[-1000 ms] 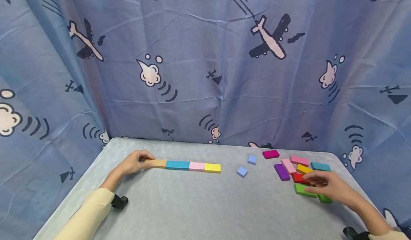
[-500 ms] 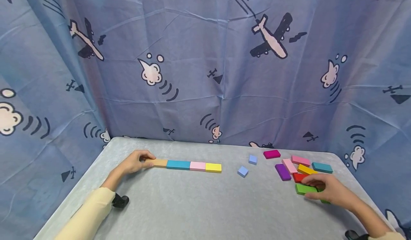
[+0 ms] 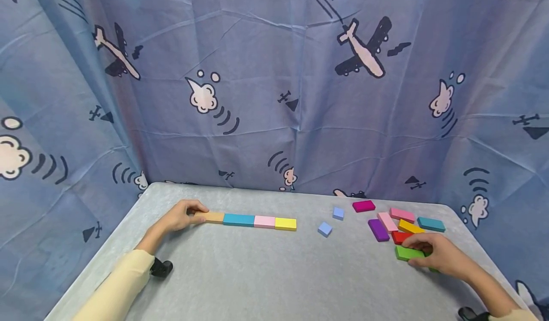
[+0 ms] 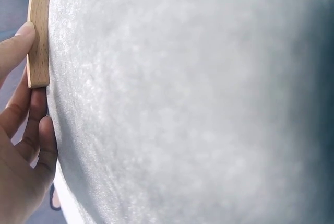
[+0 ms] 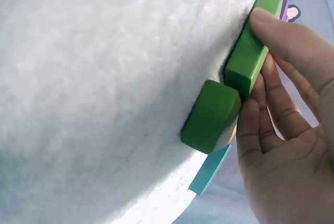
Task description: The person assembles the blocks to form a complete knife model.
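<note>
My left hand (image 3: 180,216) pinches the left end of a tan wooden block (image 3: 214,218), its thumb along one side in the left wrist view. That block begins a straight row with a teal block (image 3: 238,220), a pale pink block (image 3: 264,222) and a yellow block (image 3: 285,224). Over at the right, my right hand (image 3: 442,255) holds a light green block (image 3: 406,253) between thumb and fingers. A second, darker green block (image 5: 211,117) sits right by its near end in the right wrist view, mostly covered by the hand in the head view.
Beyond the right hand lie red (image 3: 398,237), purple (image 3: 378,230), pink (image 3: 387,222), orange-yellow (image 3: 409,227) and teal (image 3: 431,224) blocks, close together. Two small blue blocks (image 3: 324,229) and a magenta block (image 3: 363,206) lie further left. A patterned curtain (image 3: 257,97) hangs behind the table.
My right hand has come down a little and its thumb and fingers have closed on the light green block. My left hand keeps its place on the wooden block.
</note>
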`<move>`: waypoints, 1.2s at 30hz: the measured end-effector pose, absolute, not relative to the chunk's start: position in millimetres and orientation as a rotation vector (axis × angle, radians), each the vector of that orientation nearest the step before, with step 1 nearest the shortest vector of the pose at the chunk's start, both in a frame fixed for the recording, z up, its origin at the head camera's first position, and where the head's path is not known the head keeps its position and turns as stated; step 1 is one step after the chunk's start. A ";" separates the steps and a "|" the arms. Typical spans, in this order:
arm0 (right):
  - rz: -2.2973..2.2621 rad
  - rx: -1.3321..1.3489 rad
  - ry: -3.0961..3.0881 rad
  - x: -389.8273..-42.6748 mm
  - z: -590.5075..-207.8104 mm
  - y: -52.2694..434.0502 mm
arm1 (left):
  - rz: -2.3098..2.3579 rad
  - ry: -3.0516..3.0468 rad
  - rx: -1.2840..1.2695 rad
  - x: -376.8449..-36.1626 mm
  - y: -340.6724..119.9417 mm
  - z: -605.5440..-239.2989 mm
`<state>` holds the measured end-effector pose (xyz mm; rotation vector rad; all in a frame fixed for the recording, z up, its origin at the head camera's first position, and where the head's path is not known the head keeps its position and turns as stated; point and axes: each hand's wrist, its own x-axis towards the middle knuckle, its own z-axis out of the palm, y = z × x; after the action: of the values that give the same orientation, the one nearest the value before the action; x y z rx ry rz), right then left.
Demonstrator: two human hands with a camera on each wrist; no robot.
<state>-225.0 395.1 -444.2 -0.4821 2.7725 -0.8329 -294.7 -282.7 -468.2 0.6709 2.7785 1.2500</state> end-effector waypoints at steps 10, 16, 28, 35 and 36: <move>-0.870 -0.501 2.812 -224.9 -432.2 388.2 | 1.253 2.771 0.677 -295.4 -283.1 -467.8; -0.957 -0.526 2.850 -227.9 -427.9 376.3 | 1.287 2.743 0.686 -289.0 -279.0 -460.2; -1.108 -0.561 2.702 -236.9 -429.4 341.1 | 1.271 2.747 0.700 -288.8 -279.0 -459.9; -1.092 -0.703 2.724 -244.7 -428.7 324.3 | 1.254 2.757 0.704 -297.1 -284.9 -470.7; -1.084 -0.738 2.726 -246.4 -428.8 321.6 | 1.256 2.756 0.704 -297.2 -284.9 -470.7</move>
<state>-246.4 321.6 -428.8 -0.7382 2.7261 -1.0842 -297.2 -284.9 -470.7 0.7039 2.7562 1.2558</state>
